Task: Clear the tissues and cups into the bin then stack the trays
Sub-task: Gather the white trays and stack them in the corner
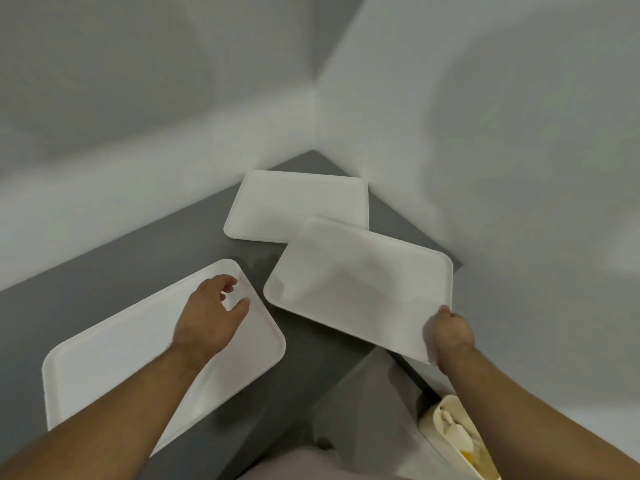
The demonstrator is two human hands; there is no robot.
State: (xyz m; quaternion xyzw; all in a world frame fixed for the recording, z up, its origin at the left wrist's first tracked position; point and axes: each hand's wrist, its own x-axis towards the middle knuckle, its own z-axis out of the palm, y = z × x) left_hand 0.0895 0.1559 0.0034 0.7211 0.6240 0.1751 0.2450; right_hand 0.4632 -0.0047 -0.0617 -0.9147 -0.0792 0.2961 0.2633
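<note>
On my screen a dark grey countertop (138, 282) runs away from me and narrows to a point at the far end. Two walls meet there along a vertical corner line (314, 98). The left wall (104, 195) is white low down, with a duller grey band (138, 64) above it. The right wall (519, 150) is white throughout, and broad soft shadows lie across it. Below the countertop's near edge I make out a paler grey surface (360, 403); I cannot tell whether it is the counter's side or the floor.
</note>
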